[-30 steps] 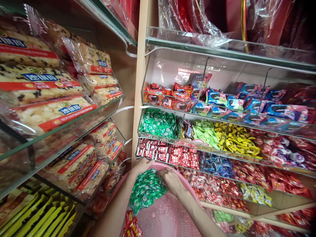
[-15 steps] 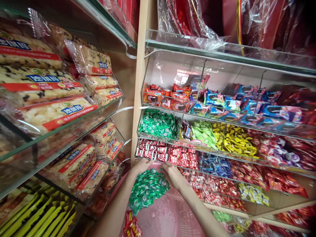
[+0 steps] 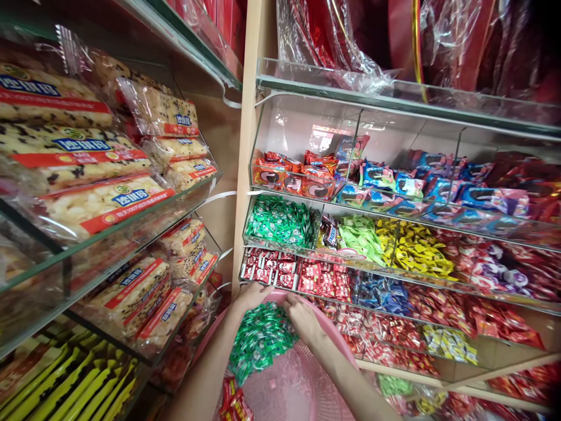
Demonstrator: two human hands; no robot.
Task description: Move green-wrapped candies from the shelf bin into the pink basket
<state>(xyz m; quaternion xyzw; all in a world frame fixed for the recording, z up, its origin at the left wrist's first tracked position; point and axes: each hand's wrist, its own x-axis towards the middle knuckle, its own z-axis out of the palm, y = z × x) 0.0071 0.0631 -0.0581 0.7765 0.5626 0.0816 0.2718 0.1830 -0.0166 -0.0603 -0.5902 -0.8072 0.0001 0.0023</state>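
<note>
A pink mesh basket sits low in the middle, its far rim just below the shelf of red and white packets. Inside it lie a heap of green-wrapped candies and a few red packets near its left side. My left hand is at the far rim on the left, fingers bent over it and closed. My right hand is closed at the same rim, a bit to the right, beside the green candies. Both hands hold the basket's rim; their thumbs are partly hidden.
A glass-fronted bin of green candies stands beyond the hands. Bins of yellow candies and blue packets extend right. Shelves of wrapped pastries crowd the left, divided off by a wooden post.
The basket's far and right rim shows more fully. My right hand has shifted slightly along with it; my left hand stays nearly in place. The shelves have barely shifted in view.
</note>
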